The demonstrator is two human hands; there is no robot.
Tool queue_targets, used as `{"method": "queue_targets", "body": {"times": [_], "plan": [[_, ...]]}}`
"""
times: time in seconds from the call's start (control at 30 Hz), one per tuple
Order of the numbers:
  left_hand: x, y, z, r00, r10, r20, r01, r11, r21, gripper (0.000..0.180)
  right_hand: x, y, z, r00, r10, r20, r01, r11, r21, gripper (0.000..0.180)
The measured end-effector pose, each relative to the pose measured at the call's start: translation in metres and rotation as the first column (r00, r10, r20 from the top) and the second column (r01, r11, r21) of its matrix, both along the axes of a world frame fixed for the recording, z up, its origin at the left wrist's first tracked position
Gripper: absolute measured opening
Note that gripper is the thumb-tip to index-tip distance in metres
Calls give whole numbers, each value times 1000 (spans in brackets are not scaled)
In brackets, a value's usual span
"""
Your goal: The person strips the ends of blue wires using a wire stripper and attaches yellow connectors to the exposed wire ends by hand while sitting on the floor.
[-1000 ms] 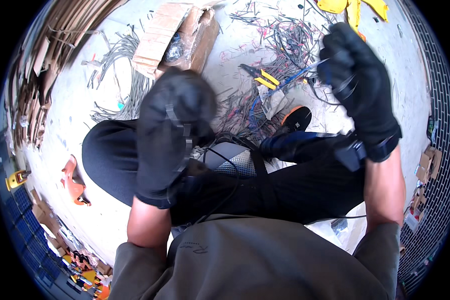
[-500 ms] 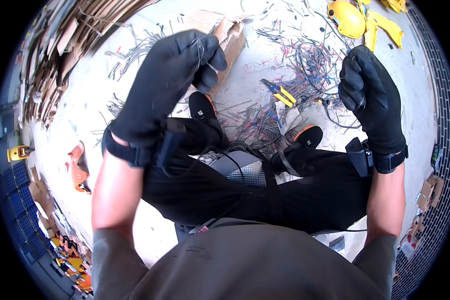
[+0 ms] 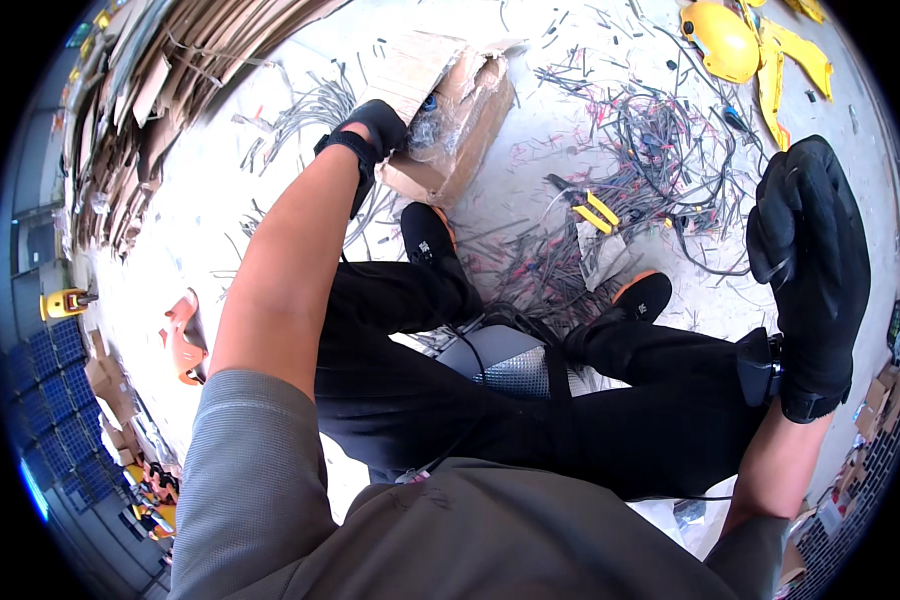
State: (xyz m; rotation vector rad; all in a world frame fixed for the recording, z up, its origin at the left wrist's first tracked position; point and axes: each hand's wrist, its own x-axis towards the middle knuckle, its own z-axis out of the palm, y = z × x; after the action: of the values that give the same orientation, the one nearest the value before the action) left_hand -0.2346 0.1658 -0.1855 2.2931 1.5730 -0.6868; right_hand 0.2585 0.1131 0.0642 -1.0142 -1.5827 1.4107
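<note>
Left hand at the open cardboard box, right hand raised clear

The left hand (image 3: pixel 375 125), gloved black, reaches far forward into the cardboard box (image 3: pixel 450 110) lying on the floor (image 3: pixel 220 230) beyond the left shoe; its fingers are hidden inside, grip unreadable. The box's long axis runs away and rightward. The right hand (image 3: pixel 808 270) hovers well apart, fingers curled together, seemingly empty.

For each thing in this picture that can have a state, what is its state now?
left hand: gloved, reaching into the cardboard box
right hand: gloved, raised, fingers curled; whether it holds anything cannot be told
cardboard box: open, lying on the floor, clear plastic wrap inside
yellow-handled pliers: lying on the floor, untouched
yellow hard hat: lying on the floor
loose wires: tangled, scattered
</note>
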Motion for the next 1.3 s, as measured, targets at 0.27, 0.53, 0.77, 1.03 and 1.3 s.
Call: {"method": "queue_targets", "body": {"times": [0.27, 0.53, 0.77, 1.03, 1.3], "plan": [[-17, -2, -6, 975, -218, 52, 216, 976, 36, 20, -18, -10, 12, 956, -75, 283, 41, 992, 124, 19], [52, 17, 74, 428, 630, 648, -688, 692, -219, 31, -17, -3, 7, 884, 10, 468, -173, 936, 307, 17], [225, -46, 220, 74, 405, 911, 43, 912, -408, 39, -31, -2, 7, 954, 70, -293, -154, 950, -273, 31], [247, -103, 239, 49, 567, 822, -57, 823, -565, 28, -27, -6, 3, 899, 162, -407, -303, 902, -308, 33], [239, -118, 239, -47, 467, 883, -213, 859, -465, 22, -31, -7, 2, 934, 179, -308, -258, 937, -236, 32]]}}
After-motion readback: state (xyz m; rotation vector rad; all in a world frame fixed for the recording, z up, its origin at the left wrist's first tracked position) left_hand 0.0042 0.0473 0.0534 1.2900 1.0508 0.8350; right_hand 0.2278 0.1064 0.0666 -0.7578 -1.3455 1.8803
